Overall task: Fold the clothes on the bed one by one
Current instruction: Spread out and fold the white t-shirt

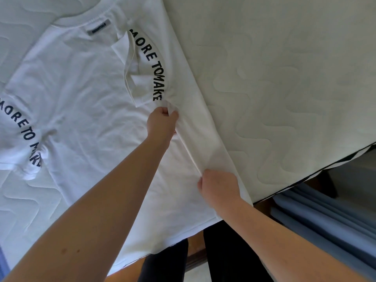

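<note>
White t-shirt is laid flat on the quilted bed, collar far, hem near. Its right side edge is pinched by both hands: left hand by the folded-in sleeve, right hand nearer the hem. Shirt body lies leftward of the grip, long axis along the pinched edge.

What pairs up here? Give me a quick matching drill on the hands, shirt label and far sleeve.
Things:
1. left hand
2. right hand
3. neck label
4. left-side sleeve

States:
A. grey, under the collar
B. lies flat, black lettering showing
C. grips the shirt's side fold near the hem
D. pinches the fold below the folded-in sleeve

Pairs: 1-D, 2-C, 3-A, 4-B
</note>
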Motion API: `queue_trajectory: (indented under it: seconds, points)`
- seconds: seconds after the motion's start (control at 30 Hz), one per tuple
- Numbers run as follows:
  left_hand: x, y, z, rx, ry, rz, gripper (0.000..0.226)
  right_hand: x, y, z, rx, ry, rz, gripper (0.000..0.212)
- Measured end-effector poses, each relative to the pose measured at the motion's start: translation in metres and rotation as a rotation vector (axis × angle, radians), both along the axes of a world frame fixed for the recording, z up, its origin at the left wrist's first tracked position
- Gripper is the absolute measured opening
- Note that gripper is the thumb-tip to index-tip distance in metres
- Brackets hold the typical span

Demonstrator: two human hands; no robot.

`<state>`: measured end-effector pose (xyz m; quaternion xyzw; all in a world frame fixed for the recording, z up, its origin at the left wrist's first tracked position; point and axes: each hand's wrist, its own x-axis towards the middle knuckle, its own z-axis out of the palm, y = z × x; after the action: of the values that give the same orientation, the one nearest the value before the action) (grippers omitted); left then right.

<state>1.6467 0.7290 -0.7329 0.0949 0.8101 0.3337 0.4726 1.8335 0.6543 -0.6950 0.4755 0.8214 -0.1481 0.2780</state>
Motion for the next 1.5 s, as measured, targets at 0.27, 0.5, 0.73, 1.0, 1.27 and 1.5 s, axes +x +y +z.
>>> queue_trajectory:
  seconds: [0.27, 0.5, 0.73, 1.0, 1.27, 1.5]
  points:
    - [0.007, -0.016, 0.000, 0.052, -0.174, -0.008, 0.022, 0.000, 0.120, -0.017, -0.148, 0.527, -0.744, 0.052]
    - [0.013, -0.016, -0.002, 0.058, -0.130, 0.025, 0.023, -0.011, 0.153, -0.028, -0.077, 0.348, -0.712, 0.026]
    - [0.025, -0.024, 0.001, 0.056, -0.225, 0.070, 0.017, -0.013, 0.136, -0.023, -0.145, 0.392, -0.537, 0.036]
    - [0.047, -0.044, -0.001, 0.054, -0.305, 0.132, 0.015, -0.003, 0.143, -0.018, -0.282, 0.299, -0.460, 0.051]
    - [0.066, -0.065, 0.002, 0.075, -0.233, 0.068, 0.018, 0.019, 0.114, -0.020, -0.247, 0.347, -0.481, 0.033]
    - [0.101, -0.112, -0.002, 0.041, -0.187, -0.118, 0.011, 0.065, 0.072, -0.022, -0.234, 0.320, -0.468, 0.043]
